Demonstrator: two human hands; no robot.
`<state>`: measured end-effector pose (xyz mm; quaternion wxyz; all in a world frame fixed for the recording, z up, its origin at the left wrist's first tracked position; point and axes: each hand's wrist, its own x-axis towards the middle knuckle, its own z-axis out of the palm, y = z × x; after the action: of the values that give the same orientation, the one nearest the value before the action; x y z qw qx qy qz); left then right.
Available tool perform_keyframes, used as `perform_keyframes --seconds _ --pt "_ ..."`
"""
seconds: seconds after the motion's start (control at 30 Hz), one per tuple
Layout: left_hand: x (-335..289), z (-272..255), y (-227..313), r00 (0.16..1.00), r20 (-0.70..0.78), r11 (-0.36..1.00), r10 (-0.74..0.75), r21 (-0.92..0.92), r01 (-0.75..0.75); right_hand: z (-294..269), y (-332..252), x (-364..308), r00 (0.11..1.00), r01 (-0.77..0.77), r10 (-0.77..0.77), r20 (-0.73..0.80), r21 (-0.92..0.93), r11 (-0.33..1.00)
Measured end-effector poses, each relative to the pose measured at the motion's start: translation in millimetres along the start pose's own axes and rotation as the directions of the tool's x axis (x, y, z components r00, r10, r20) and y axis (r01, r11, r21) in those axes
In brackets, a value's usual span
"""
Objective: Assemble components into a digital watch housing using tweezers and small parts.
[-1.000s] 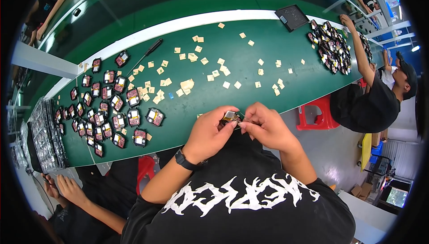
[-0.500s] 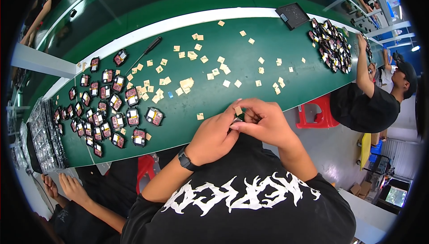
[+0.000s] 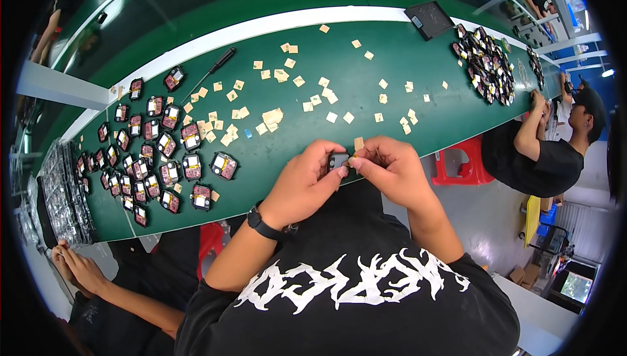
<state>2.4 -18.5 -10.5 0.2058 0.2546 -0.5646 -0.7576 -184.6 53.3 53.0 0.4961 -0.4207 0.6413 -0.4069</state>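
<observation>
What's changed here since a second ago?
Your left hand still holds the small device, which now shows a dark face instead of its silvery side. A tan piece now sticks up from your right hand. The co-worker's hand at right has pulled back. The screwdriver and laid-out devices stayed put.

Black device point(image 3: 337, 160), green table point(image 3: 418, 46), black shirt point(image 3: 353, 327) (jagged white print point(image 3: 356, 285)).

The middle has one dark case point(image 3: 338, 160) and one tan slip point(image 3: 358, 142). About thirty black cases point(image 3: 166, 145) sit at nine o'clock, over thirty tan squares point(image 3: 273, 118) mostly between ten and two, one screwdriver point(image 3: 223, 60) at eleven, one tray point(image 3: 429, 20) at one.
</observation>
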Motion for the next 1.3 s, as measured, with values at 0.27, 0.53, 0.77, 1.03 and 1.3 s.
perform_keyframes --seconds 0.27,0.53,0.77,1.03,1.3 --pt "-1 -3 19 0.999 -0.039 0.999 0.017 0.042 -0.015 12 12 3 0.998 0.067 -0.066 -0.014 0.207 0.976" --pt "-5 -2 17 1.000 -0.025 0.999 0.014 -0.051 -0.016 -1 -9 1 0.980 0.179 -0.163 0.112 -0.148 0.973" --pt "-5 0 15 0.995 -0.092 0.997 0.039 -0.058 -0.045 12 -9 1 0.977 0.192 -0.209 -0.030 -0.290 0.938" --pt "-5 2 15 0.988 -0.142 0.997 0.068 -0.036 -0.074 21 -6 -2 0.985 0.142 -0.162 -0.054 -0.262 0.954" --pt "-5 2 17 0.986 -0.114 0.988 0.124 0.103 -0.112 21 -8 -1 0.947 0.279 -0.321 -0.021 -0.446 0.851"
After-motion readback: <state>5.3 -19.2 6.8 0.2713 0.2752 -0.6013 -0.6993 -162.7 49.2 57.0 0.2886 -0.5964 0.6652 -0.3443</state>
